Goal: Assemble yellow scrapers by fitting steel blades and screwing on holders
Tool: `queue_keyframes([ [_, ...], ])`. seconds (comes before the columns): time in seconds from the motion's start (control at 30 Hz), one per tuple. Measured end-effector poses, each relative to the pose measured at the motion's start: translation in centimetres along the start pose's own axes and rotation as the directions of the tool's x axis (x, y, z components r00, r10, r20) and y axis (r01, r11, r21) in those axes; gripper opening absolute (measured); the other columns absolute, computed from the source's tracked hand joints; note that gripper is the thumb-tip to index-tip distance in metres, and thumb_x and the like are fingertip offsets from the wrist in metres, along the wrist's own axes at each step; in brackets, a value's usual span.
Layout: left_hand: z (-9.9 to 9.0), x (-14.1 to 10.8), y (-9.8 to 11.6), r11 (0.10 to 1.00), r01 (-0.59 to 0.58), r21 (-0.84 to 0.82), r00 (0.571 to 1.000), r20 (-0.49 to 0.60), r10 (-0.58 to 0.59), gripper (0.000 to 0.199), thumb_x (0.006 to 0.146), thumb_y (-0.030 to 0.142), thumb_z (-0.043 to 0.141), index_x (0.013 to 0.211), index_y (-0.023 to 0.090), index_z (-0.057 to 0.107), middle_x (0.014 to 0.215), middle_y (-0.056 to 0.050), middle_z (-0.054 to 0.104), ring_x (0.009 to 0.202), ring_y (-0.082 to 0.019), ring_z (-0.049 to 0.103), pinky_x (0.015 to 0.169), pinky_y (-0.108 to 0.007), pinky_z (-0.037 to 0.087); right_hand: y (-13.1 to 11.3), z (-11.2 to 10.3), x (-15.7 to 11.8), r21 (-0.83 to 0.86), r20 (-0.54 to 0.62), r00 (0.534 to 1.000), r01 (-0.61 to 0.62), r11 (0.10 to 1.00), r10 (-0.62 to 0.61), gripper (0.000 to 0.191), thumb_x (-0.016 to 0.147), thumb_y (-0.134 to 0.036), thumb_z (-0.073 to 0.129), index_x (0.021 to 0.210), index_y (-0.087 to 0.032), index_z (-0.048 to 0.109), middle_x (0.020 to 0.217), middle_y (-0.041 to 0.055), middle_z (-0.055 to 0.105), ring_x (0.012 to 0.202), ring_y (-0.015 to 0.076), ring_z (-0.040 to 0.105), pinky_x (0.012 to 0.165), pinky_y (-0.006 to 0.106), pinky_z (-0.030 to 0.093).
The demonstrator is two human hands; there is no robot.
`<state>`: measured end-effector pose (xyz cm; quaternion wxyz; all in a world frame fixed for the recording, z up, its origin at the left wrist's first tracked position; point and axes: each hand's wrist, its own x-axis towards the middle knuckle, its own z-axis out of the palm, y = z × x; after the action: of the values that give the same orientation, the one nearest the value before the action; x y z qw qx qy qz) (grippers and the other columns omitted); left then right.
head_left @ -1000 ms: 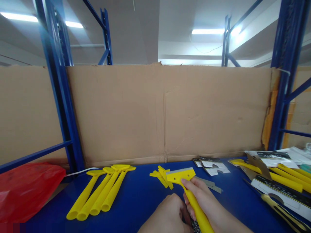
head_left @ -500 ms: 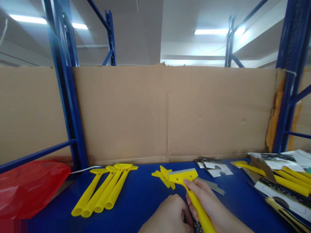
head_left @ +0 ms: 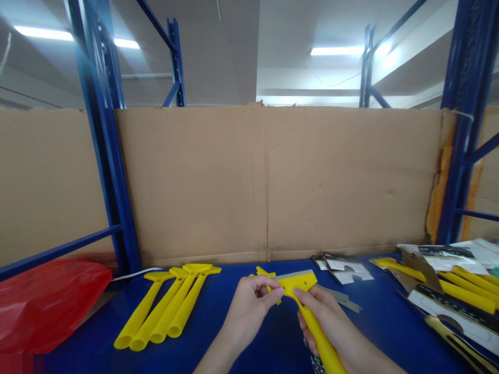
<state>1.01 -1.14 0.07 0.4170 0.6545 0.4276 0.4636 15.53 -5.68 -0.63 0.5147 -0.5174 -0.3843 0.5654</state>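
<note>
A yellow scraper [head_left: 317,332] with a thin metal blade along its head is gripped at the neck by my right hand [head_left: 327,317]. Its head points up and away, its handle down toward me. My left hand [head_left: 251,304] is at the left end of the scraper head, thumb and forefinger pinched there; anything small between them is hidden. Behind the left fingers lie small yellow plates [head_left: 265,271], partly covered. Flat metal blades [head_left: 343,298] rest just beyond my right hand. Something dark and patterned [head_left: 316,362] shows below the right hand.
Several yellow handles [head_left: 167,309] lie side by side at the left, near a red bag [head_left: 54,306]. Printed cards [head_left: 346,268] sit at the back. More yellow scrapers [head_left: 463,291], cards and a tan-handled tool [head_left: 448,335] crowd the right. Cardboard [head_left: 202,182] stands behind.
My left hand has risen from below the scraper to the left end of its head, its fingertips now pinched there. The scraper and my right hand have barely moved.
</note>
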Motion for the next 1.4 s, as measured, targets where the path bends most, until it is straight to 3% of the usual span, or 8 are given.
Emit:
queue_keyframes([
  [0.27,0.7,-0.2,-0.5,0.975,-0.152,0.161,0.974,-0.145,0.176,0.013,0.069,0.028,0.062,0.066,0.018,0.069,0.075,-0.005,0.061,0.072,-0.017,0.056,0.067,-0.028,0.043,-0.2,0.2,-0.1,-0.103,-0.005,1.000,0.027,0.994,-0.028,0.018,0.090,-0.038,0.043,0.083,-0.021,0.045,0.044,-0.0081,0.050,0.028,0.0054,0.041,0.030,0.014,0.032],
  [0.4,0.6,0.1,-0.8,0.999,-0.041,0.028,0.977,-0.210,0.046,0.023,0.061,0.030,0.069,0.079,0.017,0.068,0.082,-0.007,0.063,0.076,-0.018,0.057,0.057,-0.025,0.044,0.0,0.1,-0.1,-0.104,0.015,0.999,0.034,0.994,-0.032,0.019,0.089,-0.040,0.044,0.086,-0.022,0.046,0.045,-0.0081,0.050,0.029,0.0060,0.041,0.029,0.015,0.032],
  [0.57,0.5,0.2,-0.5,0.954,0.202,-0.220,0.978,0.004,-0.206,0.050,0.051,0.037,0.076,0.093,0.015,0.059,0.076,-0.005,0.065,0.067,-0.016,0.061,0.047,-0.021,0.043,0.2,0.0,-0.1,-0.109,0.033,0.999,0.014,0.994,-0.010,0.020,0.088,-0.042,0.045,0.088,-0.022,0.046,0.046,-0.0081,0.050,0.028,0.0063,0.040,0.028,0.015,0.031],
  [0.73,0.3,0.0,-0.3,0.923,0.270,-0.274,0.962,0.036,-0.270,0.053,0.051,0.034,0.078,0.096,0.015,0.059,0.073,-0.003,0.065,0.067,-0.015,0.062,0.048,-0.020,0.045,0.1,0.0,-0.3,-0.088,0.040,0.999,0.016,0.996,-0.012,0.020,0.087,-0.041,0.046,0.086,-0.021,0.046,0.045,-0.0080,0.051,0.027,0.0050,0.040,0.030,0.014,0.031],
  [1.03,0.4,-0.5,-0.4,0.993,-0.093,0.079,0.996,-0.007,0.094,0.029,0.077,0.033,0.059,0.101,0.017,0.062,0.102,-0.010,0.067,0.084,-0.018,0.063,0.063,-0.027,0.051,-0.6,0.1,-0.3,0.015,0.026,1.000,-0.012,1.000,0.011,0.019,0.088,-0.038,0.048,0.079,-0.022,0.045,0.046,-0.0063,0.053,0.028,0.0048,0.041,0.030,0.014,0.032],
  [1.13,-0.1,-1.1,-0.4,0.868,-0.338,0.364,0.938,0.053,0.343,0.025,0.084,0.024,0.049,0.105,0.021,0.063,0.111,-0.009,0.064,0.101,-0.020,0.060,0.082,-0.033,0.052,-0.8,0.1,-0.3,0.038,0.018,0.999,-0.030,0.999,0.029,0.018,0.089,-0.035,0.046,0.077,-0.021,0.044,0.045,-0.0064,0.053,0.027,0.0045,0.040,0.030,0.014,0.031],
  [1.23,-0.5,-1.6,-0.8,0.596,-0.535,0.599,0.815,0.181,0.550,0.034,0.082,0.013,0.048,0.112,0.023,0.059,0.122,-0.009,0.058,0.114,-0.023,0.054,0.096,-0.040,0.047,-1.0,0.0,-0.2,0.038,0.026,0.999,-0.034,0.999,0.033,0.016,0.089,-0.033,0.044,0.079,-0.021,0.044,0.045,-0.0062,0.053,0.028,0.0055,0.040,0.029,0.015,0.032],
  [1.4,-0.6,-1.3,-1.5,0.319,-0.605,0.730,0.690,0.280,0.668,0.031,0.085,0.010,0.046,0.111,0.022,0.058,0.116,-0.007,0.063,0.108,-0.020,0.058,0.094,-0.038,0.050,-1.1,0.0,-0.2,0.005,0.022,0.999,-0.032,0.999,0.032,0.017,0.089,-0.034,0.044,0.078,-0.020,0.044,0.043,-0.0063,0.053,0.026,0.0059,0.040,0.028,0.015,0.032],
])
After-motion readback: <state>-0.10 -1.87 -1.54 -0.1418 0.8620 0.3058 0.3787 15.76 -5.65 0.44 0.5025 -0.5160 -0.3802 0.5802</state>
